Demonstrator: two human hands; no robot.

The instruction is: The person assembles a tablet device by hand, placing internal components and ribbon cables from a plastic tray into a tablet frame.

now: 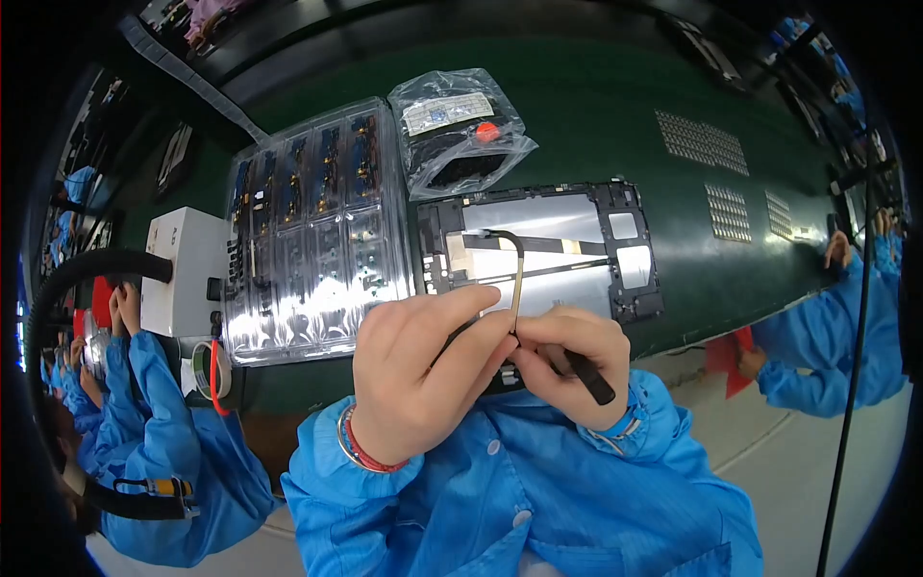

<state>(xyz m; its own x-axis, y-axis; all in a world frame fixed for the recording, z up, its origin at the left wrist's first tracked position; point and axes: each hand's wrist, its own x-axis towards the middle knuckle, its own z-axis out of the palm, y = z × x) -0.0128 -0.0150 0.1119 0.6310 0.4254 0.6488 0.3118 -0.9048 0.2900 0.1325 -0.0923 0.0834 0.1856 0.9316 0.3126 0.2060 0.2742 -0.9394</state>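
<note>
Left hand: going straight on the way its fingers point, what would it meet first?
The left hand would probably meet the thin strip first, then the right hand; depth between them is unclear.

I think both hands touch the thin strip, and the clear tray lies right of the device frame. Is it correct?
No: the head view shows the clear tray left of the device frame. Left hand and right hand touch the thin strip.

From the wearer's head, one fisheye view is directed down and forward; the bare left hand (418, 370) and bare right hand (577, 361) are framed closely below centre, the dark-green flat tabletop (596, 120) beyond.
</note>
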